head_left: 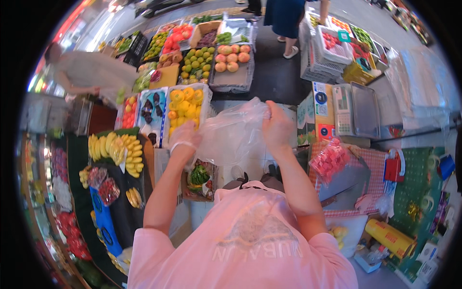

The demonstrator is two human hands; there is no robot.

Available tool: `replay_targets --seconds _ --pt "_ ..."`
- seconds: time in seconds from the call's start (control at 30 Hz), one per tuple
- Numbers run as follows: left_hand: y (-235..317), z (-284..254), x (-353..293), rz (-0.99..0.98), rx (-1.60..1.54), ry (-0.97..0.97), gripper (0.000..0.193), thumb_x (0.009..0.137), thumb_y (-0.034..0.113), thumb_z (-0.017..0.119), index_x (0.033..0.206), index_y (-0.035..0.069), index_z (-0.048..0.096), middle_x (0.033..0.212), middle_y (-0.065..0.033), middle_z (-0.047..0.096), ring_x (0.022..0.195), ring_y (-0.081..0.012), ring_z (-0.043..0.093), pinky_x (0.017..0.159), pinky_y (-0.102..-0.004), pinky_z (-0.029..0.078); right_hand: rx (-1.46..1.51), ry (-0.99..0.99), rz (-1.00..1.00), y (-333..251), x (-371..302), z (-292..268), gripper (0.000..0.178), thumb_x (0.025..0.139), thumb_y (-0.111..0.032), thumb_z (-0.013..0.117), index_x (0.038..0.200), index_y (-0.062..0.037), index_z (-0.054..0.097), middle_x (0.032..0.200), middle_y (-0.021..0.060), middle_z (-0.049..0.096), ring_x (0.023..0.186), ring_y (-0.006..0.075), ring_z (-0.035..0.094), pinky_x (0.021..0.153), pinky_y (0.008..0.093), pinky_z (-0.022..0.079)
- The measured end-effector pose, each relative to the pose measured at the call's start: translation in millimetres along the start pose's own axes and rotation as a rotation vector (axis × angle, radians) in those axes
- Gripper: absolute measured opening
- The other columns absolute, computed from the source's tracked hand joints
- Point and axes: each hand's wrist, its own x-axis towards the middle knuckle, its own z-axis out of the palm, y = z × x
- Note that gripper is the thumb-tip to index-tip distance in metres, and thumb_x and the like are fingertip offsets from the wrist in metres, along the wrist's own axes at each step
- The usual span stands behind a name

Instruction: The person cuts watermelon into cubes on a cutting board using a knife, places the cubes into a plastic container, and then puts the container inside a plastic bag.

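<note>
- Left hand [185, 136] is raised in front of the chest, fingers curled shut on the lower left edge of a clear plastic bag [231, 127]; a white band circles the wrist
- Right hand [276, 126] is higher and to the right, fingers pinched closed on the bag's top edge, near its upper right corner
- The bag hangs stretched between the two hands, crumpled and see-through, held in the air over the gap between the fruit crates and the counter; I cannot tell whether anything is inside it
- Just behind the bag stands a white crate of yellow fruit [185, 103], with a box of dark fruit [151, 111] beside it on the left
- Bananas [115, 149] lie in a row on a dark cloth to the left of the left forearm
- Further back sit boxes of green citrus [197, 60] and pink-orange round fruit [232, 57]
- A scale [356, 110] with a steel pan stands to the right of the right hand, well apart from it
- A bagged pack of red cubes [329, 161] rests on a checked cloth [373, 159] by the right forearm
- A yellow roll [390, 237] lies low at the right
- Another person in a grey shirt [91, 70] bends over at the far left, and a person in a blue skirt [286, 17] stands at the top
</note>
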Motion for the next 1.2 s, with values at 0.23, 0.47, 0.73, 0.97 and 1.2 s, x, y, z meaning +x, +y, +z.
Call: replay_targets --seconds 0.23,0.47,0.73,0.97,1.2 --pt "11.5 13.6 -23.9 0.169 -0.373 -0.051 0.033 0.081 0.024 0.056 0.107 0.008 0.068 0.095 -0.0187 0.069 0.085 -0.0359 0.066 0.074 -0.0438 0.05 -0.049 -0.069 0.259 69.6 -42.2 -93.0 0.049 0.082 -0.019 0.071 0.123 0.0006 0.054 0.11 0.0219 0.06 0.106 0.038 0.057 0.086 0.0463 0.046" --pt "23.5 77.4 -3.4 0.185 -0.175 -0.176 0.027 0.079 0.021 0.056 0.097 0.008 0.07 0.085 -0.0197 0.068 0.081 -0.0364 0.065 0.073 -0.0417 0.05 -0.25 0.249 1.116 264.0 -184.1 -222.8 0.048 0.097 -0.037 0.053 0.118 0.0051 0.059 0.104 0.0237 0.062 0.1 0.0398 0.057 0.089 0.0437 0.044" --pt "100.1 81.1 20.6 0.081 -0.192 -0.217 0.03 0.079 0.026 0.054 0.094 0.006 0.07 0.093 -0.0222 0.067 0.088 -0.0395 0.063 0.078 -0.0442 0.048 -0.001 0.367 1.059 287.1 -182.6 -172.0 0.046 0.1 -0.037 0.046 0.107 0.0038 0.066 0.106 0.0227 0.068 0.102 0.0374 0.063 0.089 0.0415 0.046" --pt "140.7 63.1 22.4 0.095 -0.072 -0.188 0.03 0.079 0.025 0.053 0.092 0.004 0.069 0.092 -0.0237 0.067 0.089 -0.0402 0.063 0.079 -0.0451 0.049 0.312 0.485 1.197 287.7 -175.6 -181.9 0.041 0.101 -0.033 0.049 0.113 0.0031 0.064 0.102 0.0128 0.069 0.096 0.0205 0.063 0.087 0.0336 0.047" --pt "131.5 79.9 28.7 0.157 -0.045 -0.181 0.031 0.078 0.025 0.054 0.097 0.005 0.069 0.091 -0.0235 0.067 0.088 -0.0396 0.063 0.078 -0.0448 0.049 0.811 0.486 1.342 289.0 -159.3 -183.5 0.051 0.097 -0.047 0.055 0.103 0.0033 0.064 0.099 0.0083 0.066 0.087 0.0144 0.061 0.077 0.0312 0.05"
